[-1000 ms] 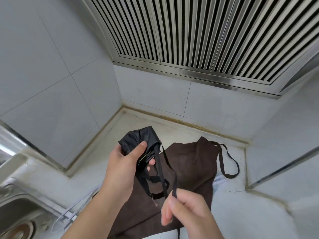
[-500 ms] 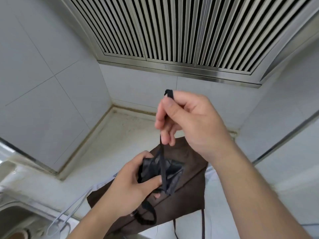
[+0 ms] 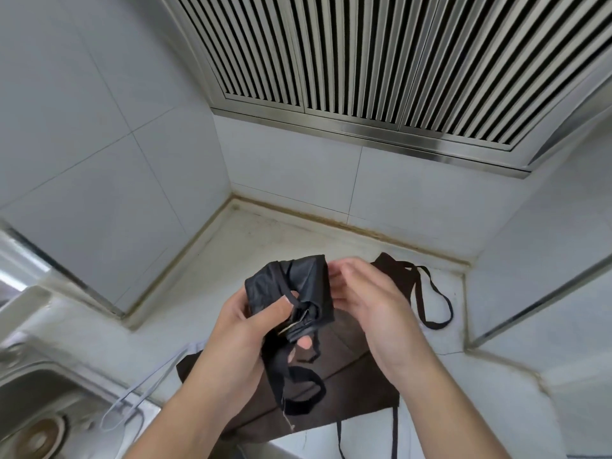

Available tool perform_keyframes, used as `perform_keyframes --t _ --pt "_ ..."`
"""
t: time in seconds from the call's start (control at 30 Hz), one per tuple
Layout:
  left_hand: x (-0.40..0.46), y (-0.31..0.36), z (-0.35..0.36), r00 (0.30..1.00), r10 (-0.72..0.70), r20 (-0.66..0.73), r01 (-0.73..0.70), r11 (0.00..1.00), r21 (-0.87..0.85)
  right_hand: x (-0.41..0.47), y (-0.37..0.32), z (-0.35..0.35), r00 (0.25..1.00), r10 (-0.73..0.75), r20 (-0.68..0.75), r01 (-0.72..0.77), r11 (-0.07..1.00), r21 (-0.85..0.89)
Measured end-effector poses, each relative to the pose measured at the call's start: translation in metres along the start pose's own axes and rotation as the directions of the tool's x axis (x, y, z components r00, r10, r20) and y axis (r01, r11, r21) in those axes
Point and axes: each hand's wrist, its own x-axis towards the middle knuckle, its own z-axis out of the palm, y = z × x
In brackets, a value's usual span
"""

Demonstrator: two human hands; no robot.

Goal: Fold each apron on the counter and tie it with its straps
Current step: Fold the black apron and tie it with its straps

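A black apron (image 3: pixel 306 281), folded into a small bundle, is held above the counter (image 3: pixel 265 240). My left hand (image 3: pixel 245 339) grips it from the left, thumb pressed over a strap that crosses its front. Loose black straps (image 3: pixel 298 385) hang in loops below the bundle. My right hand (image 3: pixel 374 309) is against the bundle's right edge with its fingers fairly straight and blurred; I see no strap in it. A brown apron (image 3: pixel 351 369) lies spread flat on the counter under both hands, its neck loop (image 3: pixel 433 303) trailing to the right.
A steel sink (image 3: pixel 36 402) sits at the lower left, with thin pale cords (image 3: pixel 145 389) lying beside it on the counter. Tiled walls close in the counter at the back and on both sides. A slatted metal grille (image 3: pixel 397 61) hangs overhead.
My right hand, which had pulled a black strap high above the bundle, has come down beside the bundle. The bundle now sits higher in my left hand.
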Motion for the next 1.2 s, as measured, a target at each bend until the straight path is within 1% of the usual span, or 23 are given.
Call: perform_keyframes --t 0.03,0.07,0.1,0.13,0.2,0.27,0.33,0.37,0.43,0.5,0.57,0.63,0.7,0.73,0.8,0.87,0.93,1.0,1.07,1.13,1.2 --pt "0.001 0.001 0.0 1.0 0.002 -0.003 -0.002 1.0 -0.011 -0.008 0.004 0.002 0.996 0.03 0.09 -0.035 0.998 0.057" --pt "0.001 0.002 0.002 1.0 0.006 -0.006 -0.006 1.0 -0.021 -0.015 0.006 0.006 0.982 0.066 0.175 -0.081 0.994 0.078" --pt "0.003 0.002 0.003 1.0 0.011 -0.014 -0.011 1.0 -0.025 -0.019 0.009 0.008 0.968 0.1 0.231 -0.119 0.99 0.07" --pt "0.004 0.001 0.003 0.999 0.017 -0.029 -0.018 1.0 -0.021 -0.023 0.012 0.009 0.959 0.125 0.254 -0.143 0.988 0.053" --pt "0.007 -0.002 0.002 0.996 0.044 -0.077 -0.044 0.999 -0.001 -0.027 0.018 0.009 0.966 0.159 0.204 -0.16 0.987 -0.01" --pt "0.01 -0.005 0.002 0.988 0.074 -0.138 -0.074 0.997 0.007 -0.03 0.021 0.007 0.985 0.134 0.11 -0.11 0.974 -0.199" --pt "0.011 -0.006 0.005 0.978 0.095 -0.186 -0.09 0.995 0.034 -0.034 0.023 0.006 0.997 0.058 0.058 -0.028 0.906 -0.422" --pt "0.012 -0.008 0.006 0.974 0.104 -0.202 -0.094 0.994 0.058 -0.037 0.022 0.008 0.998 0.025 0.053 0.004 0.877 -0.481" --pt "0.012 -0.013 0.008 0.969 0.116 -0.218 -0.099 0.991 0.088 -0.044 0.018 0.011 0.998 -0.02 0.064 0.051 0.845 -0.532" --pt "0.012 -0.014 0.009 0.97 0.102 -0.222 -0.088 0.994 0.071 -0.047 0.013 0.011 0.994 -0.04 0.103 0.089 0.841 -0.533" --pt "0.011 -0.011 0.008 0.984 0.036 -0.177 -0.039 0.999 -0.015 -0.049 0.01 0.008 0.987 -0.04 0.155 0.116 0.845 -0.522" --pt "0.01 -0.005 0.006 0.994 -0.051 -0.098 0.038 0.991 -0.131 -0.048 0.009 0.004 0.98 -0.02 0.2 0.116 0.87 -0.479" --pt "0.008 0.0 0.001 0.997 -0.076 0.009 0.077 0.981 -0.18 -0.044 0.01 0.001 0.973 0.078 0.215 0.008 0.928 -0.372" --pt "0.008 0.0 -0.002 0.994 -0.064 0.085 0.078 0.982 -0.174 -0.041 0.011 0.0 0.965 0.148 0.218 -0.08 0.953 -0.293" --pt "0.007 -0.001 -0.008 0.966 -0.051 0.253 0.086 0.988 -0.131 -0.033 0.008 -0.004 0.936 0.274 0.219 -0.248 0.959 -0.139" --pt "0.006 -0.005 -0.013 0.914 -0.088 0.396 0.108 0.994 -0.03 -0.023 0.002 -0.015 0.924 0.32 0.208 -0.315 0.947 -0.059" --pt "0.005 -0.006 -0.015 0.885 -0.169 0.434 0.131 0.984 0.117 -0.01 -0.01 -0.027 0.932 0.326 0.157 -0.319 0.945 -0.069" --pt "0.003 -0.008 -0.013 0.892 -0.232 0.388 0.139 0.957 0.253 0.001 -0.028 -0.034 0.943 0.315 0.108 -0.3 0.945 -0.133" --pt "0.001 -0.012 -0.008 0.924 -0.255 0.286 0.147 0.925 0.351 0.006 -0.045 -0.032 0.96 0.272 0.071 -0.249 0.941 -0.23" --pt "0.0 -0.017 -0.001 0.96 -0.226 0.163 0.163 0.931 0.327 0.003 -0.057 -0.026 0.982 0.187 0.036 -0.164 0.925 -0.342" --pt "0.0 -0.02 0.006 0.984 -0.178 -0.005 0.173 0.952 0.253 -0.008 -0.063 -0.014 0.995 0.099 0.021 -0.084 0.922 -0.378"
